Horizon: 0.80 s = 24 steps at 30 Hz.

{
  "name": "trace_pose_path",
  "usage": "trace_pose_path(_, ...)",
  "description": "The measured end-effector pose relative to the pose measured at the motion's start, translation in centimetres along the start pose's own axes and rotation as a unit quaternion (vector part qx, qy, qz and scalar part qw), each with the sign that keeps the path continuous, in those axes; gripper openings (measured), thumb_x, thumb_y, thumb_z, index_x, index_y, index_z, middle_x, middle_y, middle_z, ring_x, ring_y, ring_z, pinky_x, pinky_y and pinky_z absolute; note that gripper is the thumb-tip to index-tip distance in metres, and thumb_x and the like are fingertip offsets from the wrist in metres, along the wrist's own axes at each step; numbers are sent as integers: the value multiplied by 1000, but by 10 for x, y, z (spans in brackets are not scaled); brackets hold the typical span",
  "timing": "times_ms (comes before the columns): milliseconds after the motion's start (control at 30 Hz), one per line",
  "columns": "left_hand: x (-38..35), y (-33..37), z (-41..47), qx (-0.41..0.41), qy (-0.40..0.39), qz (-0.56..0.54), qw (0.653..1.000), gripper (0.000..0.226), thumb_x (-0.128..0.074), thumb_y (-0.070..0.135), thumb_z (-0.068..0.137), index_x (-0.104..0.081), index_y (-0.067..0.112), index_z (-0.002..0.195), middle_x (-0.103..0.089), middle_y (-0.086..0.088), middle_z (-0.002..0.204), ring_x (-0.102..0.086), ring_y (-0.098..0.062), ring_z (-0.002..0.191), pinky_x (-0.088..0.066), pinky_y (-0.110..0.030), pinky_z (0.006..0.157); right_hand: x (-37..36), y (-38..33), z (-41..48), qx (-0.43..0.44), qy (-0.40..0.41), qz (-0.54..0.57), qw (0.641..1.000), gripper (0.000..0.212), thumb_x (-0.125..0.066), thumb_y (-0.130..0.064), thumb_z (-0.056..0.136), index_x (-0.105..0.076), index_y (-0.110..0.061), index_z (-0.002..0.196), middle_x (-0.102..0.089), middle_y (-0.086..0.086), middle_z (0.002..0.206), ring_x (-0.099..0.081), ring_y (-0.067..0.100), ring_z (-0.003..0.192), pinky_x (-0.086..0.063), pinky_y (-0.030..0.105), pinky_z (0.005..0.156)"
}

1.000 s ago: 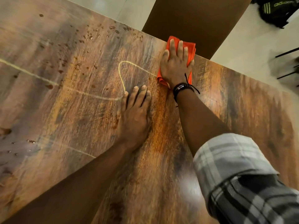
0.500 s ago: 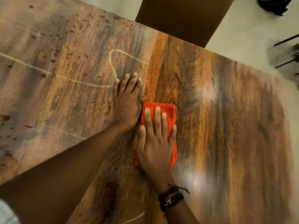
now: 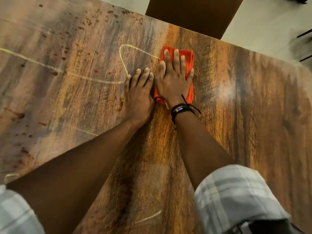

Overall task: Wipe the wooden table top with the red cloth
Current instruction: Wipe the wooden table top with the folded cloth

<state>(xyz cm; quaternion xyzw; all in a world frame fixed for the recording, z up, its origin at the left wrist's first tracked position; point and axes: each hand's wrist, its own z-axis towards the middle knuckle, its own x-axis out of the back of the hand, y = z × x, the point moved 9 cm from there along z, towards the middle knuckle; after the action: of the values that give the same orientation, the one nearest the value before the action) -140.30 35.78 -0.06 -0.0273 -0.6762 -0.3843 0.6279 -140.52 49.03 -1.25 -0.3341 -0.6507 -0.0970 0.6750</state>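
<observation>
Wiping in progress: right hand [image 3: 174, 78] spread flat, fingers apart, pressing the folded cloth [image 3: 189, 55] onto the tabletop [image 3: 253, 107] toward the far edge, roughly mid-width. Cloth bunched under palm, red edges showing beyond fingertips and on both sides of the wrist. Left hand [image 3: 138, 93] flat on bare wood just beside the cloth, fingers together and extended, holding nothing, apparently bracing. Black wristband [image 3: 181, 109] on right wrist; plaid sleeve [image 3: 236, 195] at lower right. Pale yellowish line [image 3: 123, 59] looping across the left half, one end reaching the cloth's left edge; a short stray stroke near the bottom. Dark reddish spots [image 3: 87, 22] scattered over the far left and left margin. Right half free of visible marks, though blurred. Judged stage: mid-task, soiled left portion not yet cleaned. Next move, by judgement: shifting the cloth leftward over the line and spots, with firm downward pressure and overlapping passes; relocating the left hand, which sits across that path. Risk noted: smearing the spots rather than lifting them unless the cloth is refolded to a clean face.
</observation>
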Motion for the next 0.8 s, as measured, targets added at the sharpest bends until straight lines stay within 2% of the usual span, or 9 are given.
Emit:
trace_pose_path(167,2,-4,-3,-8,5,-63,998,52,-40,12,96,-43,6,147,-39,-11,156,-24,-27,150,-8,-45,124,-3,-1,-26,9,-17,-12,1000,55,-20,-48,107,-8,-36,160,1,-5,169,4,18,156,7,54,123)
trace_pose_path(300,18,-5,-50,-27,5,-23,999,47,-38,25,99,-51,10,141,-51,-8,147,-37,-25,143,-18,-51,121,-2,6,-101,29,13,-23,999,55,-24,-48,106,-16,-36,159,-10,-5,169,-5,18,156,1,55,124)
trace_pose_path(433,26,-13,-129,-49,-14,16,999,48,-38,28,101,-46,11,145,-43,-9,153,-33,-26,146,-21,-51,120,4,19,-187,32,75,-42,996,54,-30,-48,105,-30,-32,157,-24,-3,166,-18,17,154,-15,55,122)
trace_pose_path(567,23,-14,-163,-58,-48,52,996,52,-33,30,103,-37,11,151,-32,-9,160,-22,-26,151,-16,-52,121,0,25,-245,49,43,-65,996,58,-33,-49,104,-24,-30,159,-15,-3,168,-10,16,156,-10,55,124)
trace_pose_path(700,18,-12,-158,-55,-59,83,993,54,-28,32,103,-36,11,152,-30,-9,161,-20,-27,151,-14,-53,122,1,25,-225,47,36,-84,995,61,-36,-52,102,-21,-35,159,-13,-7,168,-7,14,156,-5,58,123)
trace_pose_path(800,18,-12,-159,-56,-58,96,992,54,-27,32,103,-35,11,152,-29,-9,161,-19,-28,151,-13,-54,121,2,22,-193,53,46,-72,995,61,-36,-54,102,-24,-35,158,-17,-7,167,-11,16,155,-6,59,123)
